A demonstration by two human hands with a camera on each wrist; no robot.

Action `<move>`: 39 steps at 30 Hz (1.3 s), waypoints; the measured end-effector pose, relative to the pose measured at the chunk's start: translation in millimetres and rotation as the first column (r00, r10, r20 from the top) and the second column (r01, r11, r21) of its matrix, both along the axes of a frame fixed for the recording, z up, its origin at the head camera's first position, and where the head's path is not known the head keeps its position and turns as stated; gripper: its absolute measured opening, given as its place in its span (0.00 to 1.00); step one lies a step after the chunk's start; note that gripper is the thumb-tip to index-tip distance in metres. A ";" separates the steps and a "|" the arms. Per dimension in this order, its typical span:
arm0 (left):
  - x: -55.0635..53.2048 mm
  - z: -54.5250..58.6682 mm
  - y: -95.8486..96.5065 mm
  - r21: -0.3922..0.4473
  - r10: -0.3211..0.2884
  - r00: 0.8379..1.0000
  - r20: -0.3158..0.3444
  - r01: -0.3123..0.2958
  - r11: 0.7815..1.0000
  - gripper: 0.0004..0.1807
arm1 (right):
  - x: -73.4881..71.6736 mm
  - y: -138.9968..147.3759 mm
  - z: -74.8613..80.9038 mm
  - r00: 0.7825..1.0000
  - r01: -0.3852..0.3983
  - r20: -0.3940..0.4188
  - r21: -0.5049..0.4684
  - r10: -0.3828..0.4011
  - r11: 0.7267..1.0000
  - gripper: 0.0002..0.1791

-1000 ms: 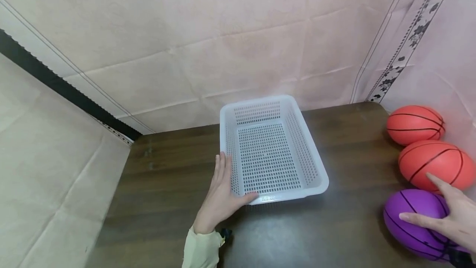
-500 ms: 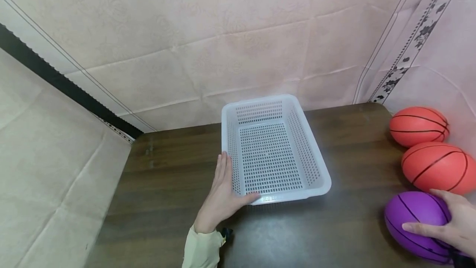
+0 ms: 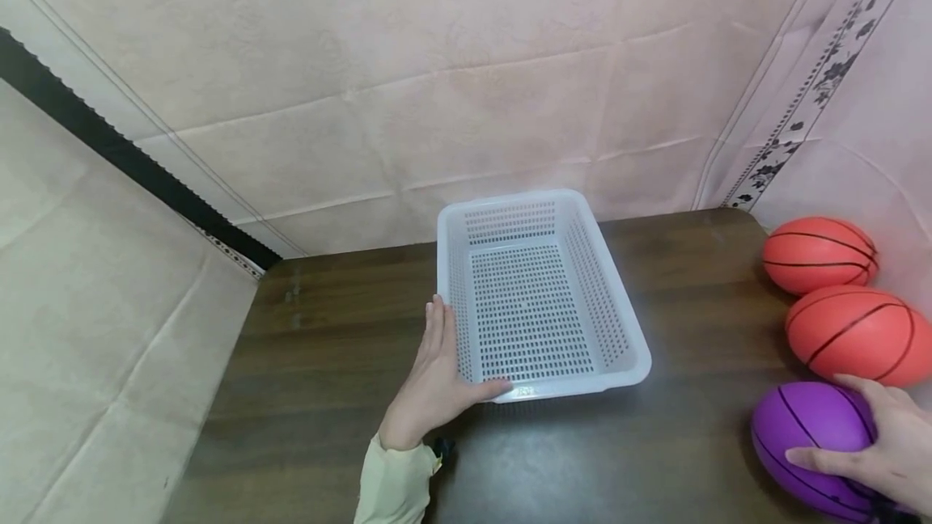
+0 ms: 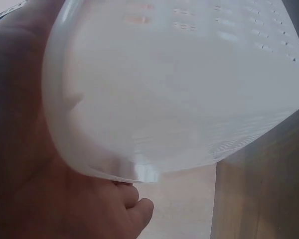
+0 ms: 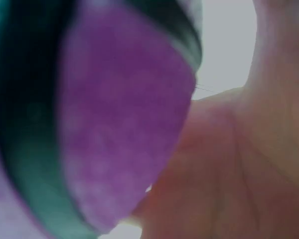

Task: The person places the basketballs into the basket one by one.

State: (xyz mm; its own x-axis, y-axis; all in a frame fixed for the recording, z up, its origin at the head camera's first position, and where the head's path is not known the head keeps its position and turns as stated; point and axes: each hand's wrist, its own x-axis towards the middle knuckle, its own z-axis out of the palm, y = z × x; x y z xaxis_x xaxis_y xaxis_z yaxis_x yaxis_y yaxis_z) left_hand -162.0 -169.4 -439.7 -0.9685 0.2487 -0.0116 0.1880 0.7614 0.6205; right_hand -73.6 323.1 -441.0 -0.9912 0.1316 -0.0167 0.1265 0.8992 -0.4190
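Observation:
A white perforated plastic basket (image 3: pixel 535 310) stands on the dark wooden table. My left hand (image 3: pixel 429 382) holds its near left corner, fingers along the left side and thumb over the near rim. In the left wrist view the basket's rim (image 4: pixel 65 144) lies against that palm, with finger ends (image 4: pixel 139 211) showing below it. At the right edge, my right hand (image 3: pixel 891 439) grips a purple basketball (image 3: pixel 811 423) with black lines, thumb on its near side and fingers at its far side. The ball (image 5: pixel 122 114) is close to the palm (image 5: pixel 214 164) in the right wrist view.
Two red basketballs lie behind the purple one: a nearer red ball (image 3: pixel 859 334) and a farther red ball (image 3: pixel 819 253). Cloth hangings (image 3: pixel 437 103) rise behind the table (image 3: pixel 328 395) and along its sides.
My right hand has closed in on the purple basketball; its fingers earlier spread over the nearer red ball. My left hand stays at the basket's corner. The head view has shifted slightly.

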 end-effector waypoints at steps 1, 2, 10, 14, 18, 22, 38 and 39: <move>-0.1 0.3 0.0 0.004 0.000 1.000 0.001 0.000 1.000 0.76 | -0.5 -1.0 0.6 1.000 0.002 -0.014 -0.002 -0.002 1.000 0.60; -0.3 0.4 0.1 0.007 -0.003 1.000 -0.002 0.003 1.000 0.76 | -1.1 -2.1 1.5 1.000 0.005 -0.021 -0.002 -0.005 1.000 0.60; 1.1 1.3 -0.5 0.006 0.000 1.000 0.001 0.000 1.000 0.76 | -8.4 -17.7 14.2 0.998 0.000 -0.055 -0.064 -0.004 0.998 0.58; 1.5 2.3 -0.5 0.005 0.007 1.000 -0.004 -0.007 1.000 0.76 | -19.8 -26.1 25.3 0.998 0.007 -0.064 -0.106 -0.014 0.994 0.60; 1.1 3.1 0.7 0.021 0.009 1.000 -0.002 -0.009 1.000 0.76 | -37.2 -37.1 36.4 0.995 -0.009 -0.103 -0.150 -0.007 0.989 0.62; 1.8 3.2 1.9 0.029 0.015 1.000 0.013 -0.015 0.999 0.77 | -57.3 -48.9 45.7 0.988 -0.032 -0.156 -0.216 -0.002 0.976 0.62; 3.4 3.0 3.0 0.024 0.036 0.999 0.008 -0.036 0.999 0.78 | -109.0 -81.6 48.3 0.958 0.087 -0.211 -0.437 -0.196 0.895 0.57; 3.3 2.6 4.1 0.026 0.032 0.999 0.007 -0.032 0.999 0.78 | -109.2 -81.0 48.5 0.954 0.099 -0.214 -0.440 -0.211 0.892 0.56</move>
